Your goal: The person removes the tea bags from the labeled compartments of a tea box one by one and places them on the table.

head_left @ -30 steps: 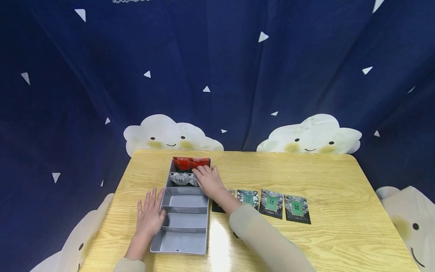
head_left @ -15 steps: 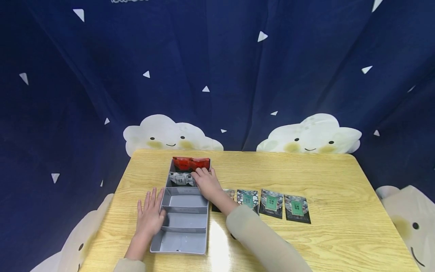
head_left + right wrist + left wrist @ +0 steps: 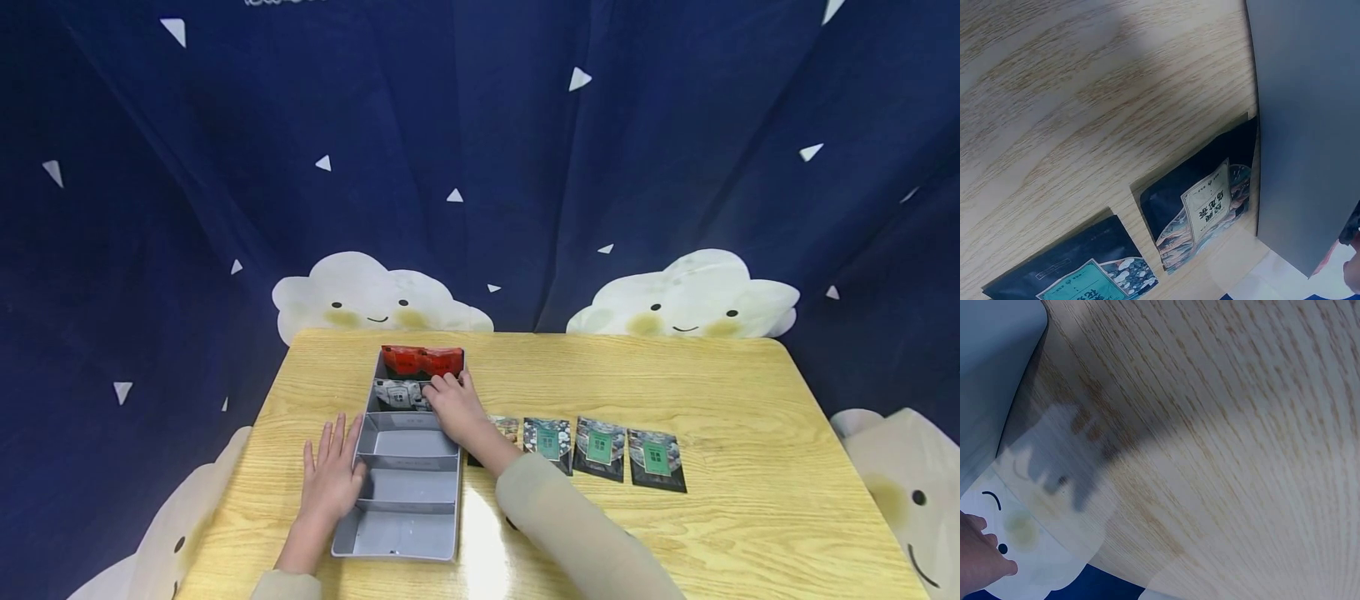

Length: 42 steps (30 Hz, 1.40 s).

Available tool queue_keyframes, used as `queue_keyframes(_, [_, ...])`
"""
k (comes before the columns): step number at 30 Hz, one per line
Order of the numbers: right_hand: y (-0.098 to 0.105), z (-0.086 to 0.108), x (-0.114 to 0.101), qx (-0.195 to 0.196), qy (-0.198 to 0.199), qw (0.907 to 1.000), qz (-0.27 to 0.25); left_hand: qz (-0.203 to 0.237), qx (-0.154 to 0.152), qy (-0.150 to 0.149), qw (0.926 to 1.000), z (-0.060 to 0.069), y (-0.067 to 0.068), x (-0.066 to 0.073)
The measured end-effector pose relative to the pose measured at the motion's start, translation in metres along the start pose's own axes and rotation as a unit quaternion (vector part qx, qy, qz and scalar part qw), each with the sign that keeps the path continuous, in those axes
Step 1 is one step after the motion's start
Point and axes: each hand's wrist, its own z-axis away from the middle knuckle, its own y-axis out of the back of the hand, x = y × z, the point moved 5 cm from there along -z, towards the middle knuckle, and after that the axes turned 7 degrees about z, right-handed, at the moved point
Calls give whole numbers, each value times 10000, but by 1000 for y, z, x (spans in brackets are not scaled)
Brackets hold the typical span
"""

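A grey divided box (image 3: 408, 533) stands on the table; its wall (image 3: 1307, 112) fills the right side of the right wrist view. My left hand (image 3: 330, 483) rests along the box's left wall with straight fingers. In the second compartment from the back, my right hand (image 3: 459, 414) has bent fingers on a silver-white packet (image 3: 425, 401) at the right end, beside another silver-white packet (image 3: 396, 396). The fingers partly hide it. Red packets (image 3: 405, 362) stand in the rearmost compartment. The three nearer compartments hold no packets.
Right of the box lie a partly covered dark packet (image 3: 502, 429) with a pale label (image 3: 1207, 200) and three green-labelled packets (image 3: 600, 448) in a row. A small dark object peeks from under the right sleeve. A dark blue curtain (image 3: 510, 167) hangs behind the table (image 3: 735, 400).
My right hand has shifted slightly down and left over the second compartment, and the right sleeve has moved slightly left. My left hand and the box have stayed in place.
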Motion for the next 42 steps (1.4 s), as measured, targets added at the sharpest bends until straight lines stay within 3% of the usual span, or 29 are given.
queue_keyframes(10, [-1,1,-1,86,16,9999,-54,29,25,-12,10000,0,1,0])
queue_keyframes(22, [14,2,4,489,15,9980,-409,-11,-49,60,10000,-1,2,0])
queue_keyframes(26, [24,6,8,839,-13,9949,-568,-16,-34,77,10000,-2,2,0])
queue_keyframes(35, [48,17,22,2172,-96,9714,-955,-13,-84,81,9999,-1,1,1])
queue_keyframes(42, [60,28,42,2681,-345,9536,-1324,-16,-66,58,10000,1,1,2])
